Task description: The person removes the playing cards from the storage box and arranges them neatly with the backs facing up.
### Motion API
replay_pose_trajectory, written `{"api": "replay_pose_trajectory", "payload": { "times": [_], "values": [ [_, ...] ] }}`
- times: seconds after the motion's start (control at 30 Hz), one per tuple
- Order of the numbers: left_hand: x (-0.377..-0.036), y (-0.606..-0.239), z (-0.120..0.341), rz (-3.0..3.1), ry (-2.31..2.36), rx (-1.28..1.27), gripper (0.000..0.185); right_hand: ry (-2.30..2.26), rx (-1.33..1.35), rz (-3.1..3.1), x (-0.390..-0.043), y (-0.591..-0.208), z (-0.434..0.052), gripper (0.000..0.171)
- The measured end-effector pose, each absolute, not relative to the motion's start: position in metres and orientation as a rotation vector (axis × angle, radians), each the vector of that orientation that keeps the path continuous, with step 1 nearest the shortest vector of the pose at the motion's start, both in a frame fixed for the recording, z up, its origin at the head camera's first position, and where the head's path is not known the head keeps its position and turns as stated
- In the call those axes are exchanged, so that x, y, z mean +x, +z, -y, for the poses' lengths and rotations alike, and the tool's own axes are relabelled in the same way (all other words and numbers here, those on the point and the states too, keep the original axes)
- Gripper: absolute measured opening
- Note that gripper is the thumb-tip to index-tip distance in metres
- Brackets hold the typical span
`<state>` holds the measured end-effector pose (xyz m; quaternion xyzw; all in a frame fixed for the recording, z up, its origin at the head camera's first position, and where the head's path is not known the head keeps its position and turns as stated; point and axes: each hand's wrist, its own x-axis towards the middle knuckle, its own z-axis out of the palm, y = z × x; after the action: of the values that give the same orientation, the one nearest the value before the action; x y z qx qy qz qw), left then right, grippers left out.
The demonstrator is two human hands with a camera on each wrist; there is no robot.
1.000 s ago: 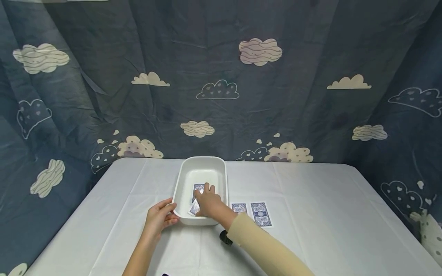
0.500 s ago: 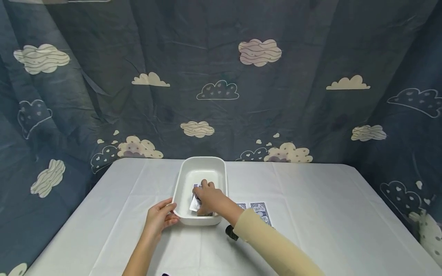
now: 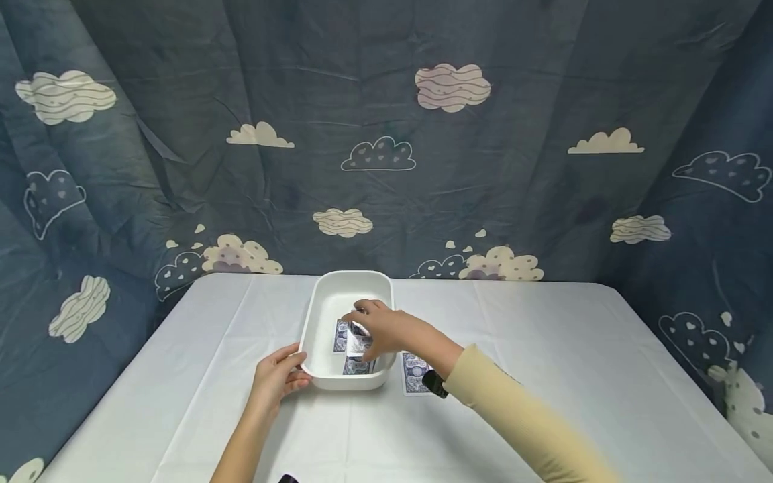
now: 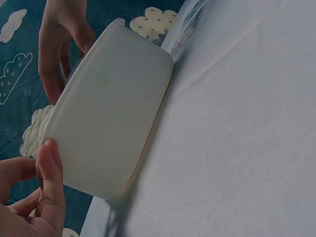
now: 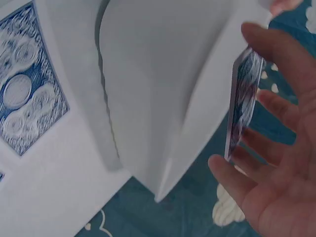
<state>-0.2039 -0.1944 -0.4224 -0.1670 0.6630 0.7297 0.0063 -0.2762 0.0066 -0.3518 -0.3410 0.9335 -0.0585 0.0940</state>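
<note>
The left hand (image 3: pixel 279 379) curls its fingers on the near-left corner of the white tub (image 3: pixel 320 315), at 6 o'clock on the bench (image 3: pixel 543 349). Beyond it, the right hand (image 3: pixel 383 329) pinches 1 card (image 5: pixel 239 106) over the tub. Another card (image 3: pixel 413 372) lies at the tub's 3 o'clock.

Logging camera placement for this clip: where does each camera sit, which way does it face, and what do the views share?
Head: looks forward and down at the table; both forearms show, left hand on the white tray, right hand over it holding a card.
Left wrist: low beside the tray, facing its outer wall; left fingertips show.
Right wrist: close to the tray wall; the right hand pinches the card edge-on.
Shared: all show the tray; head and right wrist show the held card.
</note>
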Motion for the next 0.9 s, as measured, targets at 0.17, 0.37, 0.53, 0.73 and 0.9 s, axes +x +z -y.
{"api": "replay_pose_trajectory", "payload": {
  "times": [0.17, 0.37, 0.53, 0.73, 0.9],
  "values": [
    [-0.203, -0.423, 0.193, -2.071, 2.282, -0.526, 0.048, -0.222, -1.042, -2.748, -0.273, -0.339, -0.025, 0.078],
    [-0.203, -0.422, 0.193, -2.079, 2.281, -0.518, 0.048, -0.263, -1.073, -2.75, -0.269, -0.325, -0.047, 0.076],
    [-0.203, -0.422, 0.194, -2.076, 2.278, -0.529, 0.048, -0.282, -1.033, -2.77, -0.267, -0.317, -0.07, 0.078],
    [-0.204, -0.422, 0.194, -2.077, 2.271, -0.528, 0.048, -0.301, -0.906, -2.799, -0.266, -0.317, -0.1, 0.081],
    [-0.203, -0.422, 0.194, -2.081, 2.266, -0.53, 0.048, -0.314, -0.821, -2.799, -0.266, -0.324, -0.125, 0.084]
  ]
}}
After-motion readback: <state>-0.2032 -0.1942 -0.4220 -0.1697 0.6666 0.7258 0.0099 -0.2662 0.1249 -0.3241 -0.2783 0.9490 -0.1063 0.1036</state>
